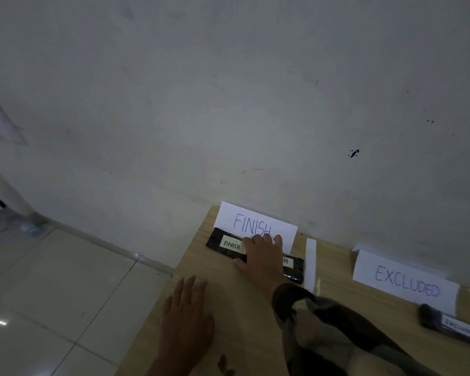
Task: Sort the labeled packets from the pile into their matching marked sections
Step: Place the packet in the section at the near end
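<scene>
Right hand [258, 256] lies on the FINISH packets [227, 244] below the FINISH card [255, 221], fingers [265, 241] straight and flat. The packets' long axis runs crosswise under them. Left hand [186, 318] rests spread on the worktop [228, 299], farther off.

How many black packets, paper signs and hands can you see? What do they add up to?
Packets: 3 (FINISH packet, second FINISH packet, EXCLUDED packet)
Signs: 2 (FINISH sign, EXCLUDED sign)
Hands: 2 (left hand, right hand)
Total: 7
</scene>
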Action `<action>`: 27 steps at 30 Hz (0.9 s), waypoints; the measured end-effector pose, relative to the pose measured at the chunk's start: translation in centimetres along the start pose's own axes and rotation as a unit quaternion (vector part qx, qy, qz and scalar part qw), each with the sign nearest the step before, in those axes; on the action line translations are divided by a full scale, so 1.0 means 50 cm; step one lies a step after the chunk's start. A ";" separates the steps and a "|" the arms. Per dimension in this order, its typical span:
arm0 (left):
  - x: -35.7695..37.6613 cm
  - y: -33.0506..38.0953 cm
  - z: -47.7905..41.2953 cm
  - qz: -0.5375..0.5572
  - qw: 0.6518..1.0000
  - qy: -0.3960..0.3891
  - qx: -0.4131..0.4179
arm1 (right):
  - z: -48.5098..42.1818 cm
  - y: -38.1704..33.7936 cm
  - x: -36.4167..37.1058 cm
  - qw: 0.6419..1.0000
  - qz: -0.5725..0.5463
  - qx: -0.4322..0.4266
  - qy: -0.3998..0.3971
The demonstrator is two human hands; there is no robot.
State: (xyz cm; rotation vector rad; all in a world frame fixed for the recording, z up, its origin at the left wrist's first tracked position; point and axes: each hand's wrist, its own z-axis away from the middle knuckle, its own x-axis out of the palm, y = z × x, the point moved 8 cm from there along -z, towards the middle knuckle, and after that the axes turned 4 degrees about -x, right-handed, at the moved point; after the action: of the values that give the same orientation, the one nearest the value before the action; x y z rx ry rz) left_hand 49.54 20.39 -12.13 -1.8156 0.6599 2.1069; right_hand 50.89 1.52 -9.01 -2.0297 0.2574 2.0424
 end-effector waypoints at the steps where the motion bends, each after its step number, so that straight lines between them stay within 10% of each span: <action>1: 0.001 0.004 -0.001 -0.001 1.000 0.002 0.000 | 0.003 0.003 -0.005 1.000 -0.010 -0.002 0.005; 11: -0.044 0.176 0.044 0.060 0.994 -0.016 0.087 | 0.189 0.167 -0.075 0.993 -0.072 0.034 0.090; 27: 0.011 0.487 0.219 0.074 0.949 -0.117 0.284 | 0.575 0.383 -0.015 0.968 -0.108 0.117 -0.193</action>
State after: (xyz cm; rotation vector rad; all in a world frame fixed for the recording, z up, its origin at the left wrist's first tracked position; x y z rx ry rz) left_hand 28.07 5.11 -7.75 -1.2143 1.2139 1.9035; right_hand 17.72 -8.19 -8.83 -1.4207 0.1808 2.0998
